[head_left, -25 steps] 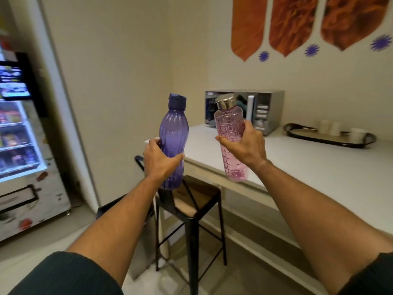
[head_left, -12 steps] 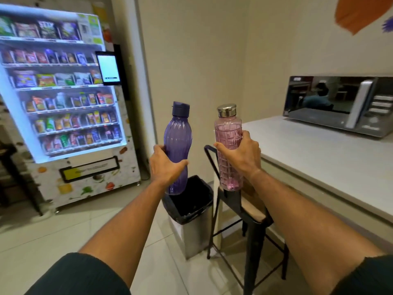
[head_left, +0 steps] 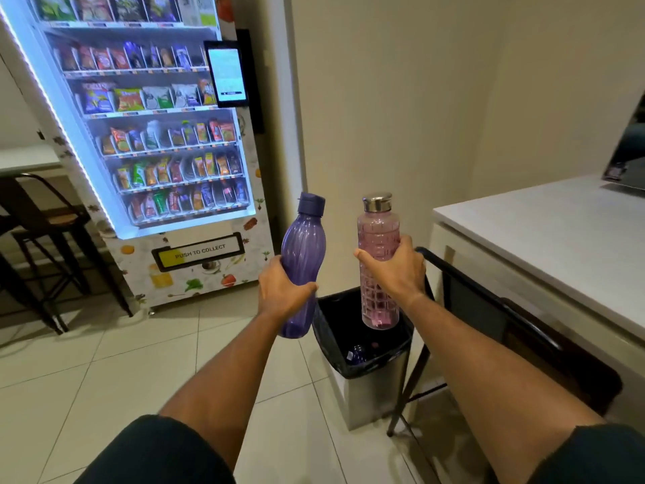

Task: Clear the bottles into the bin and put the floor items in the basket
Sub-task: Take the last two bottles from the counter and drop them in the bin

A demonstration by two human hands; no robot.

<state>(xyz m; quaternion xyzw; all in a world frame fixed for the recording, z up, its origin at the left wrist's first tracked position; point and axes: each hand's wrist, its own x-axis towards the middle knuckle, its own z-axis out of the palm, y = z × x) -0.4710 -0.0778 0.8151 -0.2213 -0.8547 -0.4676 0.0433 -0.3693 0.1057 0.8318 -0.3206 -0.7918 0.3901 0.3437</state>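
Purple bottle point(head_left: 303, 263) gripped low in left hand point(head_left: 282, 295), pink bottle point(head_left: 378, 263) mid-body in right hand point(head_left: 398, 274). Both held over bin point(head_left: 370, 373), 12 o'clock. Judged empty, light, stiff, smooth plastic; mid-body grip advised.

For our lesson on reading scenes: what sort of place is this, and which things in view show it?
Probably an office or campus pantry or break room: a lit snack vending machine, a white counter with a stool beside it, and a steel bin on the tiled floor.

Tiled floor point(head_left: 104, 372) w/ bin point(head_left: 375, 389), stool point(head_left: 488, 326), vending machine point(head_left: 167, 134); counter point(head_left: 558, 239) prob. w/ microwave point(head_left: 628, 162).
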